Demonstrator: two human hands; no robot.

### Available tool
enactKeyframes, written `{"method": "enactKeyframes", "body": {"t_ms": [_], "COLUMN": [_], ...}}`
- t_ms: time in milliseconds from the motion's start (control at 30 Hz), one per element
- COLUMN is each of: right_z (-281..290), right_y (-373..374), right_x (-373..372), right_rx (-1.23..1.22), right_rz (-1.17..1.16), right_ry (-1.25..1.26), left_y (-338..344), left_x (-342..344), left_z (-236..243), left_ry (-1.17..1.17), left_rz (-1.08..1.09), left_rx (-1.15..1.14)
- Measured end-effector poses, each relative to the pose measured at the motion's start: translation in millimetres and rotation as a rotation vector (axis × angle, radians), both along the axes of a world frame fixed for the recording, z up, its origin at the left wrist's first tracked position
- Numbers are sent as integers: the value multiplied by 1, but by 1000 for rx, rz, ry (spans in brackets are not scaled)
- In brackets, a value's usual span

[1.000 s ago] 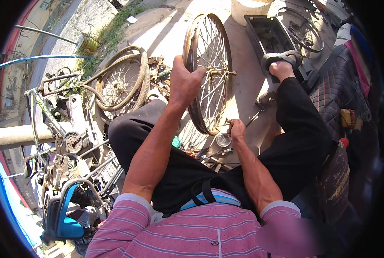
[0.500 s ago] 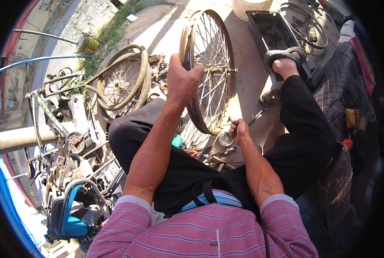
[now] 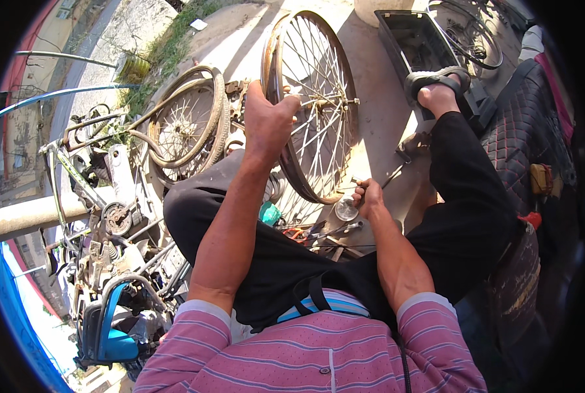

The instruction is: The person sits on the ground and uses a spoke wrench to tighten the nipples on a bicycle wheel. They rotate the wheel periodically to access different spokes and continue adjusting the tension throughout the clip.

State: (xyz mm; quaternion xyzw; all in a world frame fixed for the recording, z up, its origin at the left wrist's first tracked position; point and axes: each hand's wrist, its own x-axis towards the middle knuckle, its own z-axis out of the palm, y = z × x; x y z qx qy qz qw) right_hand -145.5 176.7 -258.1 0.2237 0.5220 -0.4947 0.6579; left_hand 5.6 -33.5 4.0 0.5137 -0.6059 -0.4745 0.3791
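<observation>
A rusty-rimmed spoked bicycle wheel (image 3: 330, 103) stands tilted on the ground between my legs, without a tyre on its rim. My left hand (image 3: 268, 124) is closed round the wheel's left edge, thumb towards the spokes. Beside the wheel's lower edge, my right hand (image 3: 369, 198) has its fingers pinched on a small metal piece, whose kind I cannot make out. Just below those fingers is a small clear round dish (image 3: 345, 210).
At the left lie a second wheel with a loose tyre (image 3: 221, 124) and a heap of bicycle frames (image 3: 119, 219). A black crate (image 3: 407, 49) stands at the far right near my sandalled foot (image 3: 439, 88). Tools (image 3: 335, 232) lie between my legs; a quilted seat (image 3: 511, 131) is at right.
The wheel's left edge has swung a little to the left along with my left hand. My right hand has shifted only slightly, staying by the lower rim.
</observation>
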Motion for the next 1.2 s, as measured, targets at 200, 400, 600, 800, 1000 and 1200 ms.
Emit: {"method": "enactKeyframes", "body": {"t_ms": [200, 400, 600, 800, 1000, 1200], "right_z": [-10, -12, -22, -19, -1, 34], "right_y": [-1, -6, -13, -16, -18, -20], "right_x": [-2, -3, 1, 0, 11, 38], "right_rx": [4, 6, 53, 52, -6, -112], "right_rz": [26, 47, 141, 169, 245, 608], "right_ry": [-26, -74, -79, -65, 116, 995], "left_y": [-4, -3, -5, 0, 0, 13], "left_x": [2, 2, 2, -2, -3, -9], "left_z": [-3, 3, 5, 10, 5, 11], "left_ry": [36, 28, 4, -13, -83, -132], "left_rz": [12, -5, -34, -18, -32, -20], "left_rx": [9, 59, 86, 107, 43, -18]}}
